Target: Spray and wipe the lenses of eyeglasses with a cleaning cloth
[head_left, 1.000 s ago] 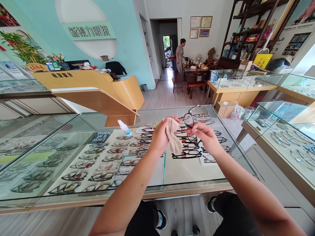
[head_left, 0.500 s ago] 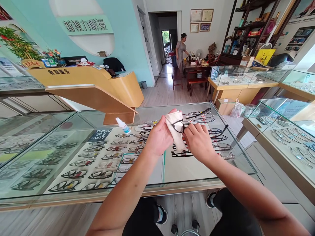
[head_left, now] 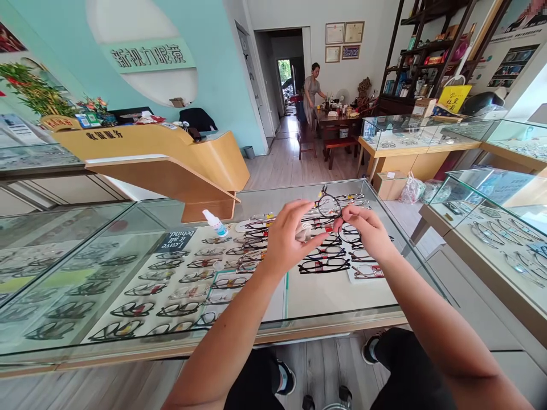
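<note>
Both my hands are raised over a glass display case point(head_left: 333, 296) full of spectacle frames. My right hand point(head_left: 366, 230) pinches a pair of black-framed glasses point(head_left: 328, 205) by one side, holding it up above the case. My left hand point(head_left: 285, 238) is curled, with a pale cleaning cloth point(head_left: 304, 232) bunched in its palm and mostly hidden. Its fingertips reach to the other side of the glasses.
A small spray bottle point(head_left: 216, 222) lies on the case top to the left of my hands. An orange reception counter point(head_left: 171, 156) stands behind it. More glass cases point(head_left: 482, 228) line the right side. A person point(head_left: 311, 91) stands at a far table by the doorway.
The cloth was spread over a lens half a second ago; now it is crumpled into my left palm. The glasses have come free of it and sit higher between both hands.
</note>
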{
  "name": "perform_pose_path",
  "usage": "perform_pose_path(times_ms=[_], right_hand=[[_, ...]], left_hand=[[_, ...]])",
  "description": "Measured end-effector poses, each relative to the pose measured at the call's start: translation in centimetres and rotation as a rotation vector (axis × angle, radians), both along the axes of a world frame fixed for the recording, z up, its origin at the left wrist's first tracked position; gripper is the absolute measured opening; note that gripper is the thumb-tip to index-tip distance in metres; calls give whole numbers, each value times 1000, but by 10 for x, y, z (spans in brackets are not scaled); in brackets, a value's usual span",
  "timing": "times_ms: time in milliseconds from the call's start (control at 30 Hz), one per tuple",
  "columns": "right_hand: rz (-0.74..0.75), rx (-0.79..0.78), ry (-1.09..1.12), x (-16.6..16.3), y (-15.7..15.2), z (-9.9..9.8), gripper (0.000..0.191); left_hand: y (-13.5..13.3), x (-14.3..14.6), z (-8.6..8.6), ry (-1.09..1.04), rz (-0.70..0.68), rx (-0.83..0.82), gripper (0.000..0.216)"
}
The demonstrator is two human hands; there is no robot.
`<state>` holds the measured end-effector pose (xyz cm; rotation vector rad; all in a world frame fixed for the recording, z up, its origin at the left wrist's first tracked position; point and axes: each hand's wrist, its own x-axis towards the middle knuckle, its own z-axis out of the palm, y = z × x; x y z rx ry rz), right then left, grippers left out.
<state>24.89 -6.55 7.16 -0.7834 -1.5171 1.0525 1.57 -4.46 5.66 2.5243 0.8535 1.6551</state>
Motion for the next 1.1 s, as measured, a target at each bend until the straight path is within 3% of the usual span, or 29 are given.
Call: perform_pose_path(times_ms=[133, 367, 467, 600, 667, 767, 933, 1033, 1100], right_hand=[[153, -66, -16, 1, 0, -1, 26], [216, -56, -95, 3, 2, -8, 33], [105, 123, -147, 3, 2, -10, 41], [-218, 533, -137, 5, 0, -11, 44], [-345, 664, -179, 6, -2, -7, 44], [-459, 834, -299, 7, -4, 15, 43], [-675, 1177, -469, 2, -7, 83, 49], [-759, 1221, -475, -3, -11, 119, 57], [-772, 1205, -481, -6, -15, 131, 58]], left_hand=[[5, 0, 0, 98, 37, 126, 90], [7, -6, -2, 155, 87, 134, 72], [7, -6, 0, 121, 89, 198, 68], [2, -5, 6, -5, 153, 284, 65], [-2, -7, 14, -85, 171, 309, 62], [-7, -11, 38, -158, 212, 309, 56], [-7, -15, 103, -254, 201, 439, 59], [-9, -12, 135, -310, 218, 448, 64], [-13, -11, 145, -324, 256, 421, 65]])
